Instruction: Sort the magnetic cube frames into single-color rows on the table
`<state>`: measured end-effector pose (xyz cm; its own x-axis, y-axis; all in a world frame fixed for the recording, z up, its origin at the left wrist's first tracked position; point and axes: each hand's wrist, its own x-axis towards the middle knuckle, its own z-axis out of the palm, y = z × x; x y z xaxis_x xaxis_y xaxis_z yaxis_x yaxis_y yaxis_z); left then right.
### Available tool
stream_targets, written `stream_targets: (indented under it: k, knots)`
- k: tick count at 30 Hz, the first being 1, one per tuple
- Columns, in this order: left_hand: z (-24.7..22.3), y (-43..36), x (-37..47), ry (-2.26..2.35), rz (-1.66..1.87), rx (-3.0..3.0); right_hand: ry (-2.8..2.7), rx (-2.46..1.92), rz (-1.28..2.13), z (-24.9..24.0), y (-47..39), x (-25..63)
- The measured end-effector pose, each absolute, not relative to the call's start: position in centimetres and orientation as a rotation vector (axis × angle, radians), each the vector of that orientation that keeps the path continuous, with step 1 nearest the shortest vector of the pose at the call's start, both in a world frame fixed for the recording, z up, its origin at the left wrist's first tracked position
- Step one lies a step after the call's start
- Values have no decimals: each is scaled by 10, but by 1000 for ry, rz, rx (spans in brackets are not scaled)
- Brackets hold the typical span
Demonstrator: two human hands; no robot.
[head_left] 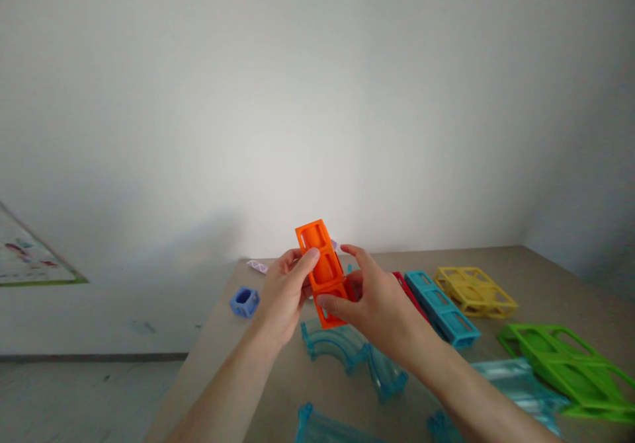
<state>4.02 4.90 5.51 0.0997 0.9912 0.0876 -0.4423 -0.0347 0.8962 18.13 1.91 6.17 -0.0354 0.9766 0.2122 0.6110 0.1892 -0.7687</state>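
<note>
A person's two hands hold an orange openwork block (325, 266) tilted above a table (284, 378). The left hand (284, 292) pinches it from the left, thumb on the front and fingers behind; the right hand (376, 299) grips its lower end, thumb across the front, index finger lifted. A small blue cube (245, 302) sits at left; teal (441, 307), yellow (476, 291) and, nearer, green frames (570, 367) lie at right, beyond a translucent curved track (333, 344).

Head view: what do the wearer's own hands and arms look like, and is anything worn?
The left hand and right hand are bare, with no gloves, rings or watch visible. The left forearm and right forearm show no sleeves, cables or markings.
</note>
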Motion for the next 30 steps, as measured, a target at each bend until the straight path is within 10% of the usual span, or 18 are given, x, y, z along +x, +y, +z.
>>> stream_targets:
  k: [19, 30]
  knots:
    - [62, 45, 35, 545, 1328, 1045, -1544, -1234, 1049, 73, 15, 188]
    - [61, 44, 39, 601, 1391, 1055, -1671, -1355, 716, 64, 17, 185]
